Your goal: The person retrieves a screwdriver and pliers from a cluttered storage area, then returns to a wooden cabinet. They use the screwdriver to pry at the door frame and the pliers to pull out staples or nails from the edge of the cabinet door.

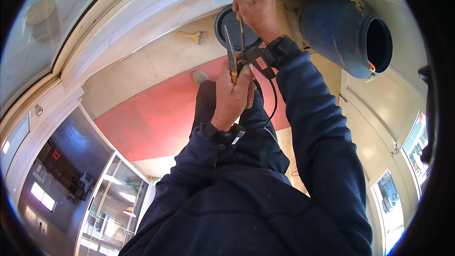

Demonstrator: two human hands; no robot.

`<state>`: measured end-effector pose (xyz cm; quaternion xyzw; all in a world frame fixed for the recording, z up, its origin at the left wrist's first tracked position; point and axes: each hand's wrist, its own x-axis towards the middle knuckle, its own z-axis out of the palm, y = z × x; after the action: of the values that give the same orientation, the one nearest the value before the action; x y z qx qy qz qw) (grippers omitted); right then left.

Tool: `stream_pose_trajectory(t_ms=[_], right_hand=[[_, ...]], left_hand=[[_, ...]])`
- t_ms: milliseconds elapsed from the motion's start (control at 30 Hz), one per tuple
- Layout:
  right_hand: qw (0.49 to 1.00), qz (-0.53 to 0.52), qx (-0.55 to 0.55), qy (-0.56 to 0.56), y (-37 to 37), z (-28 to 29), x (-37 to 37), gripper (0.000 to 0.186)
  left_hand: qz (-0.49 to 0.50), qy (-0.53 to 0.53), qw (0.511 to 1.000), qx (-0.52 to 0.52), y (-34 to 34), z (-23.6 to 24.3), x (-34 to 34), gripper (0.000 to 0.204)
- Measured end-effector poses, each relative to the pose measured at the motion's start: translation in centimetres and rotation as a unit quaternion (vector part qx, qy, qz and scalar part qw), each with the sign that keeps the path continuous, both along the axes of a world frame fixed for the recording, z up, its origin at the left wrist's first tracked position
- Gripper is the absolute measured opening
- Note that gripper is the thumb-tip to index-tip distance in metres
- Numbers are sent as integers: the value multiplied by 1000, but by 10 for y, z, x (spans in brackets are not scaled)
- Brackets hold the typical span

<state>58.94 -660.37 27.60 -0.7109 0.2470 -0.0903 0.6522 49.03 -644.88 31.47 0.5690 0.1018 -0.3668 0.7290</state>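
Your left hand (231, 96) is closed around the yellowish handle of a pointed blade (229, 45), which stands up beyond the fingers. Just right of the blade, a thin dark rod (242, 33) runs from that hand up to your right hand (258, 12), whose fingers grip its upper part.

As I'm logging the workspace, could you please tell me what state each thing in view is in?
Left hand: closed on the bladed tool.
Bladed tool: blade bare.
Right hand: closed on the rod.
Rod: lower end at left hand.
Barrel: open-mouthed, dark inside.
Tub: partly hidden by right hand.
Brush: lying on floor.
Mat: flat.
Cable: curved.
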Motion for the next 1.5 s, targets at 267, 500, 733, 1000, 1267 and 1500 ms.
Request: stream_pose_trajectory(t_ms=[267, 500, 733, 1000, 1267, 1500], right_hand=[[999, -5, 54, -2, 3, -4, 0, 43], [1000, 4, -7, -7, 10, -17, -2, 41], [991, -2, -129, -42, 51, -29, 15, 38], [992, -21, -122, 18, 38, -1, 10, 42], [981, -58, -185, 28, 47, 2, 12, 41], [971, -63, -231, 13, 44, -5, 9, 40]], left_hand=[[9, 15, 1000, -16, 1, 1, -2, 29], [21, -17, 1000, -2, 5, -3, -7, 27], [23, 6, 999, -23, 43, -6, -1, 30], [-29, -9, 1000, -6, 41, -10, 9, 37], [-37, 0, 998, -58, 53, -14, 16, 27], [-21, 7, 997, -69, 49, -19, 14, 21]])
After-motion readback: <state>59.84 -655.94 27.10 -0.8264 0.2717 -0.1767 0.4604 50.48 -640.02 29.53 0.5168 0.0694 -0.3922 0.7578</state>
